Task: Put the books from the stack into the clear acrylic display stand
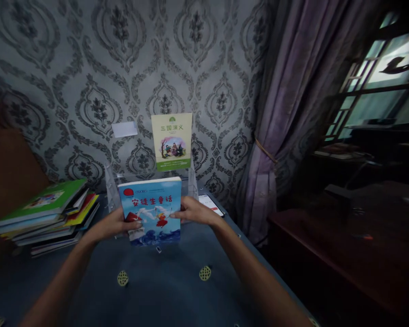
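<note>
A blue book [153,218] with red Chinese characters and a small red figure on its cover stands upright between my hands, its cover facing me. My left hand [114,223] grips its left edge, thumb across the front. On the right edge, my right hand [194,211] holds it the same way; the fingers behind are hidden. Just beyond is a clear plastic stand [112,181], partly covered by the blue book. A cream and green book [172,141] rests upright at the top right of that stand. A small white card [124,129] shows to its left.
At the left lies a pile of books [51,209] with a green one on top. A phone [211,204] with a lit screen lies right of the stand. Patterned wallpaper [98,106] rises behind the blue tablecloth [163,290]. A tied purple curtain [276,122] hangs at the right.
</note>
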A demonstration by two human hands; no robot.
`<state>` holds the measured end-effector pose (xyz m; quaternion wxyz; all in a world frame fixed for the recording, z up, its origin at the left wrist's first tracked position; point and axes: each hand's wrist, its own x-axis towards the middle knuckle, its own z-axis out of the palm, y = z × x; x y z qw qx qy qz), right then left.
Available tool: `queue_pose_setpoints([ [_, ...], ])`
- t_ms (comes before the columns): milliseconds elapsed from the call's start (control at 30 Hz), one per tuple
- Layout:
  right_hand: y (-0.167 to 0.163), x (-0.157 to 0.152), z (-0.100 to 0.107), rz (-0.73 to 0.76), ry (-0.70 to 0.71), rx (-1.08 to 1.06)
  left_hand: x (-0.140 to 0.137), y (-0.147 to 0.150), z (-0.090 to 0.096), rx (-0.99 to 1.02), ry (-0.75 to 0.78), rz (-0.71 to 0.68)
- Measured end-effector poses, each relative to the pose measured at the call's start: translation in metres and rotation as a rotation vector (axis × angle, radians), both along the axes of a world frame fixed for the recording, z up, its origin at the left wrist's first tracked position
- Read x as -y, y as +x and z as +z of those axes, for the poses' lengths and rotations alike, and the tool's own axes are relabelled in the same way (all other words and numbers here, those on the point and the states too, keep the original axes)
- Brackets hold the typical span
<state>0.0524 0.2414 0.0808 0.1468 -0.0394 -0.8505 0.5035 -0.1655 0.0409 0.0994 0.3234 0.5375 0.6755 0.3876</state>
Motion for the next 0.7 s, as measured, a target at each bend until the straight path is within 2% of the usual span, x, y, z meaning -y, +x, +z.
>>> queue_pose_setpoints([
  [100, 0.006, -0.016, 0.033, -0.059, -0.013, -0.115, -0.02, 0.003, 0.042, -0.1, 0.086, 0.015],
  [200, 0.011, -0.037, 0.082, -0.095, 0.034, -0.241, -0.046, 0.005, 0.092, -0.164, 0.173, 0.018],
  [300, 0.011, -0.061, 0.132, -0.171, 0.134, -0.419, -0.073, 0.009, 0.142, -0.249, 0.371, 0.058],
  [400, 0.006, -0.083, 0.17, -0.187, 0.193, -0.583, -0.099, 0.01, 0.181, -0.374, 0.565, 0.116],
  [467, 0.002, -0.096, 0.187, -0.198, 0.229, -0.624, -0.113, 0.009, 0.197, -0.434, 0.653, 0.129],
  [533, -0.002, -0.105, 0.197, -0.223, 0.262, -0.63, -0.126, 0.006, 0.204, -0.455, 0.708, 0.119],
  [700, -0.006, -0.117, 0.203, -0.224, 0.301, -0.577, -0.148, -0.007, 0.196, -0.392, 0.741, 0.102],
])
